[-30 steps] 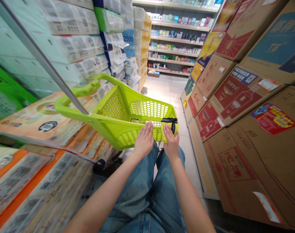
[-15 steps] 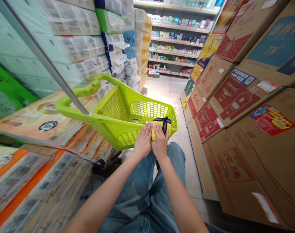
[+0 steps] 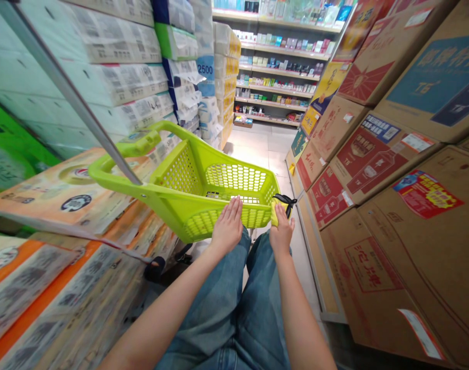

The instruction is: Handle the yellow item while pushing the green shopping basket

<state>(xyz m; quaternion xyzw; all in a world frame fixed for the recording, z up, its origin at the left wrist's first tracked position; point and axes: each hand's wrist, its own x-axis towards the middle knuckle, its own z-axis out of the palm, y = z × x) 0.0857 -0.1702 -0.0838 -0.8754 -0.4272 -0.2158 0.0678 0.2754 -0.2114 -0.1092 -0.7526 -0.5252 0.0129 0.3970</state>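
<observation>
A lime-green shopping basket cart (image 3: 173,198) with perforated sides stands in front of my knees. My left hand (image 3: 227,223) lies flat against its near side, fingers together and stretched out, holding nothing that shows. At the basket's right end, my right hand (image 3: 282,231) has its fingers on a yellow cloth-like bundle (image 3: 275,211) with black trim and a black cord. The bundle is pressed against the outer right corner of the basket. The palm side of each hand is hidden.
Stacked cartons (image 3: 377,154) line the right side. Wrapped paper packs (image 3: 122,38) and orange-white packages (image 3: 65,195) rise on the left. A metal pole (image 3: 80,103) slants past the cart handle. Stocked shelves (image 3: 276,69) stand at the aisle's far end.
My right hand and the yellow bundle have moved right along the basket's side to its right corner, away from my left hand. My left hand has stayed nearly in place.
</observation>
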